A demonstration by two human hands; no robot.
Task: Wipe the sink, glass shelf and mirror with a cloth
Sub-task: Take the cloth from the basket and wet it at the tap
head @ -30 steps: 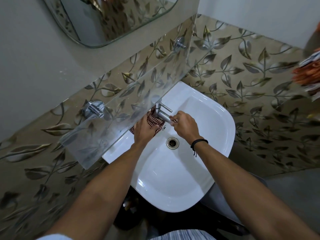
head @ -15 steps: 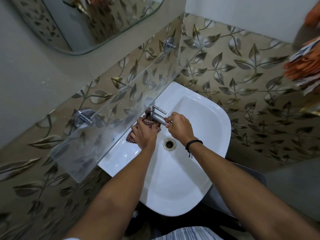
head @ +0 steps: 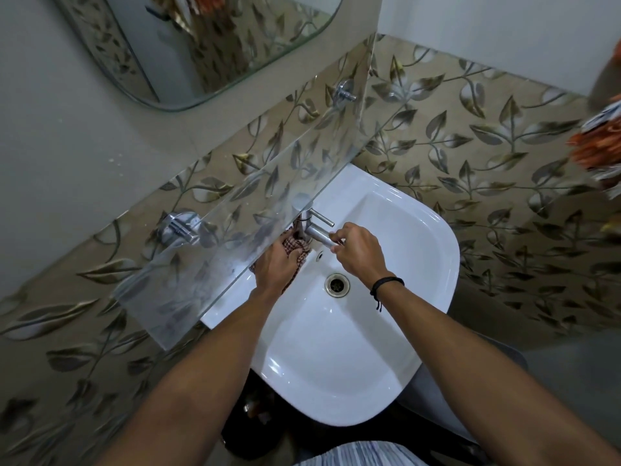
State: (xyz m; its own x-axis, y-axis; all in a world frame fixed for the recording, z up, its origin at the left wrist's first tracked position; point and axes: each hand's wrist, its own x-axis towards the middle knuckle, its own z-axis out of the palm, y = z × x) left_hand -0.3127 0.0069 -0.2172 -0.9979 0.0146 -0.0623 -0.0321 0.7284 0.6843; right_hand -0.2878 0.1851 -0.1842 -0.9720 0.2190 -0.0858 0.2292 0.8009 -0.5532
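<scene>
Cloth [head: 298,247]: checked red and pale, bunched at the foot of the tap [head: 316,230], on the back ledge of the sink [head: 433,250], partly under the front edge of the glass shelf [head: 235,227].
Left hand [head: 274,265]: laid over the cloth, fingers curled round it, pressing it to the tap's base.
Right hand [head: 359,248]: fingers and thumb closed round the outer end of the spout; black wristband [head: 386,283] on the wrist.
Tap: chrome, upright post with side lever, spout angled over the basin.
Sink: white, glossy; drain [head: 337,284] near the rear of the basin.
Glass shelf: clear, smeared, carried on chrome brackets [head: 178,227], over the sink's back ledge.
Mirror [head: 201,45]: rounded corner, on the wall above the shelf.
Tiles [head: 470,146]: leaf pattern, behind and beside the sink.
</scene>
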